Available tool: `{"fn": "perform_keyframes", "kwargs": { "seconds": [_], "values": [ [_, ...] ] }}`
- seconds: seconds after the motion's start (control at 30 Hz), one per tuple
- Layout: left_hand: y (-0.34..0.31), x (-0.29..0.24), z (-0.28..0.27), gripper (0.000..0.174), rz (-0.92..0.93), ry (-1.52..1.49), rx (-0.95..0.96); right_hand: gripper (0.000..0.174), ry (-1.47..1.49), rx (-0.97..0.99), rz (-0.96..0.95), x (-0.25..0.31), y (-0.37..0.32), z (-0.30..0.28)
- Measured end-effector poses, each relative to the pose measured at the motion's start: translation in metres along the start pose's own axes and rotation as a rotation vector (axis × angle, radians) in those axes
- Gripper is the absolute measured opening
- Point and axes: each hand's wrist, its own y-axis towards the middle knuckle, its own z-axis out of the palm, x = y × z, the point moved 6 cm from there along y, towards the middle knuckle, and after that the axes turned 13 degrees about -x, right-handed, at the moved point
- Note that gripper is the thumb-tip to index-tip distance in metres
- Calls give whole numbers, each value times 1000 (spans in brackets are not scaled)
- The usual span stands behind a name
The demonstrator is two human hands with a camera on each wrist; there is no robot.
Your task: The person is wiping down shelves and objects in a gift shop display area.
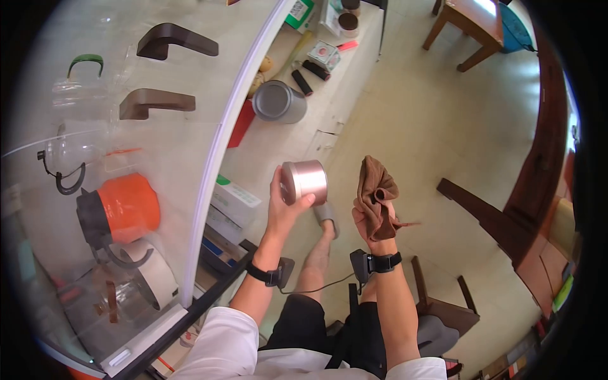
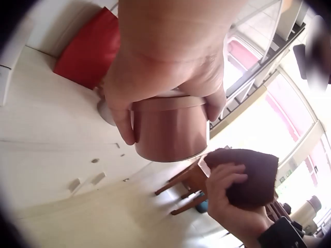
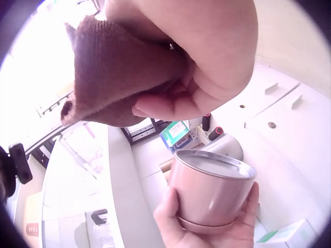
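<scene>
My left hand (image 1: 286, 204) grips a short, round rose-gold metal tin (image 1: 309, 180), thumb on one side and fingers on the other. In the right wrist view the tin (image 3: 213, 194) turns a silvery recessed end upward, and the left hand (image 3: 173, 225) holds it from below. A crumpled brown cloth (image 1: 378, 183) is bunched in my right hand (image 1: 364, 223), apart from the tin and to its right. Up close, the right hand's curled fingers (image 3: 168, 105) hold the folded cloth (image 3: 121, 67).
On the left, a glass display case (image 1: 209, 158) holds an orange pot (image 1: 133, 208) and glass pitchers. A white counter behind it carries a grey canister (image 1: 278, 102), two black cylinders and boxes. Wooden furniture (image 1: 465, 28) stands across the floor, with a chair (image 1: 443, 310) near my right side.
</scene>
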Motion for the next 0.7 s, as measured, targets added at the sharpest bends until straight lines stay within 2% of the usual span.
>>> {"fn": "perform_keyframes", "kwargs": {
  "seconds": [0.07, 0.17, 0.2, 0.27, 0.3, 0.4, 0.43, 0.5, 0.57, 0.63, 0.7],
  "values": [
    [-25, -7, 23, 118, -3, -38, 71, 28, -139, 119, 92, 12, -15, 3],
    [-52, -9, 47, 123, 93, 39, 100, 30, -360, -16, -202, 23, -43, 21],
    [-61, -12, 55, 125, 124, 70, 108, 31, -420, 91, -254, 25, -54, 32],
    [-77, -24, 66, 130, 188, 131, 122, 28, -348, 21, -213, 26, -64, 27],
    [-83, -25, 67, 121, 274, 77, 167, 28, -312, -15, -191, 27, -68, 27],
    [-97, -30, 79, 104, -125, -462, 211, 40, -334, -203, -279, 36, -90, 39],
    [-102, -31, 82, 100, -140, -449, 193, 51, -351, -165, -281, 38, -86, 25],
    [-110, -29, 86, 91, -167, -421, 155, 50, -382, -138, -317, 45, -79, 8],
    [-114, -22, 88, 90, -241, -525, 181, 48, -399, -148, -319, 47, -79, 7],
    [-117, -20, 93, 89, -310, -648, 195, 45, -407, -197, -292, 44, -86, 17],
    [-121, -24, 101, 87, -377, -790, 196, 48, -422, -112, -495, 39, -101, 68]
  ]
}}
